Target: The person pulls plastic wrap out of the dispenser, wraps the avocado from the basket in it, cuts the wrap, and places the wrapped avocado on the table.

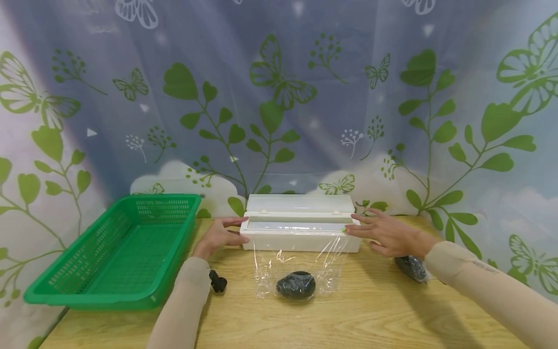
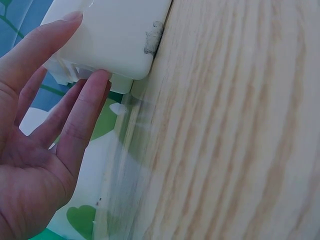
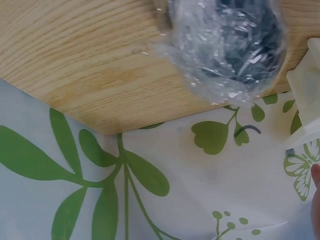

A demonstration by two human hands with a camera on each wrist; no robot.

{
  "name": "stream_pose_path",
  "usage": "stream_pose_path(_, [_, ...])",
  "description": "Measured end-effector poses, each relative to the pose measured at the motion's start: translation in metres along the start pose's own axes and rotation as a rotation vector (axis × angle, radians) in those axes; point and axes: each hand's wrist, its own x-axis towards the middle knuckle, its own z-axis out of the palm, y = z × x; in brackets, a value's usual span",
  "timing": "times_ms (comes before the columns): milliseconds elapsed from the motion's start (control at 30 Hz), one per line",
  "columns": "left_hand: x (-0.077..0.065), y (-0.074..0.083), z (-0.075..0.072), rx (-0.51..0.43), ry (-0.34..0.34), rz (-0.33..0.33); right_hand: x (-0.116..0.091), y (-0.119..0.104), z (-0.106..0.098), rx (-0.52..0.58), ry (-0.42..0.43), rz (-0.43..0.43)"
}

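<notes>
A white cling film dispenser [image 1: 301,242] stands on the table with its lid raised. Clear film [image 1: 268,264] runs from its front down over a dark rounded object [image 1: 296,285], whose kind I cannot tell. My left hand [image 1: 218,237] touches the dispenser's left end with thumb and fingertips, the fingers [image 2: 82,115] fairly straight. At the other end, my right hand [image 1: 392,235] rests extended fingers on the dispenser's top edge, beside a small green piece [image 1: 343,230]. Only a fingertip of it shows in the right wrist view. Below the right wrist lies a film-wrapped dark object [image 3: 240,45].
A green plastic basket [image 1: 152,295] stands on the left of the wooden table [image 1: 348,320]. Near the left forearm lies a small black item [image 1: 218,282]. A patterned curtain [image 1: 279,160] hangs right behind the table.
</notes>
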Motion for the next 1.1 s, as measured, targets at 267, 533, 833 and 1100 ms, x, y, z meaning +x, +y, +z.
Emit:
stream_pose_path(267, [-0.001,0.0,0.0,-0.004,0.002,-0.001,-0.008,0.001,0.0,-0.008,0.068,-0.011])
stream_pose_path(533, [-0.002,0.002,0.0,-0.024,0.008,-0.009,-0.011,0.003,0.001,-0.023,0.074,-0.023])
stream_pose_path(833, [0.0,-0.001,0.0,-0.024,0.013,-0.014,-0.012,0.002,-0.002,-0.05,0.027,-0.003])
stream_pose_path(1100, [-0.002,0.002,0.0,-0.023,0.01,-0.022,-0.013,0.002,-0.003,-0.056,0.013,0.008])
